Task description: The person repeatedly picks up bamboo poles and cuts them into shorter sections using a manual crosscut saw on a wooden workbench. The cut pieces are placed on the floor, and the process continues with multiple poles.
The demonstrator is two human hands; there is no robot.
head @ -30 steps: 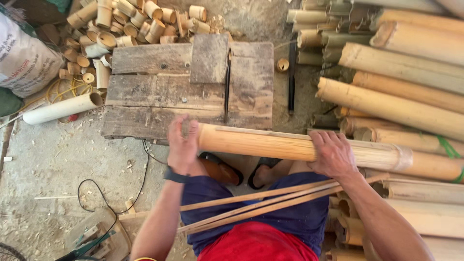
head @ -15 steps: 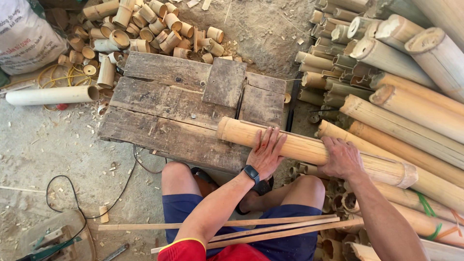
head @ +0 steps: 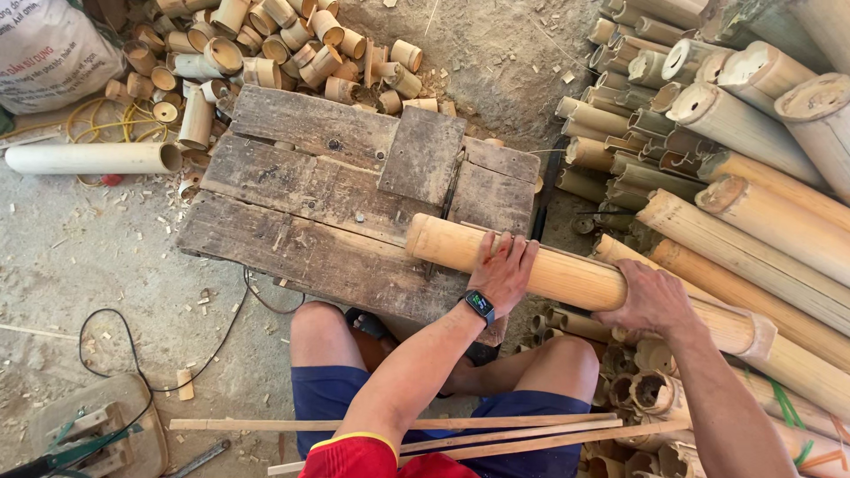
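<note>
Bamboo pole (head: 531,261) lies across the wooden counter's (head: 310,186) right edge. Left hand (head: 505,270) presses flat on it, fingers spread. Right hand (head: 651,301) wraps over it.

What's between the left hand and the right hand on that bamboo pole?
In the head view, only a bare stretch of the bamboo pole lies between the left hand and the right hand; nothing else sits on it there.
</note>
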